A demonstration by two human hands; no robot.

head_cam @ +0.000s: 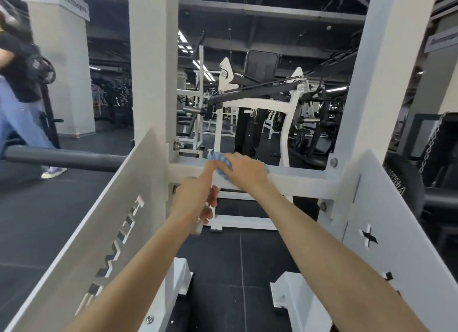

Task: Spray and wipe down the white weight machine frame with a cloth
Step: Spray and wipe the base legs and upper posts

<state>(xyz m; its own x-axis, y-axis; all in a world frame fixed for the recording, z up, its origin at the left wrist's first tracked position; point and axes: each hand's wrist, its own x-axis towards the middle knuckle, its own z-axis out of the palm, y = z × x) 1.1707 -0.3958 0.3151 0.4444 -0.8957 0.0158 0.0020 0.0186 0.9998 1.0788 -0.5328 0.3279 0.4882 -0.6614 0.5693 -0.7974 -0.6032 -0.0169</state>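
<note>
The white frame's crossbar [297, 175] runs straight across in front of me, bolted between two uprights. The blue cloth [224, 163] lies on its top left stretch. My right hand [245, 172] is spread palm-down over the cloth and presses it onto the bar. My left hand [193, 198] sits just below the bar. Its forefinger reaches up to the cloth's edge, and its other fingers are curled round a pale, blurred thing that I take for the spray bottle [198, 226].

The risks as I judge them:
- The cloth is bunched small, so a long stroke could roll it out from under my palm and drop it to the floor [223, 252].
- The bottle grip looks loose with one finger off it.
- Bolts at the bar's right end could snag the cloth.
- A person [14, 84] walks close on the left, within reach of stray spray.
</note>
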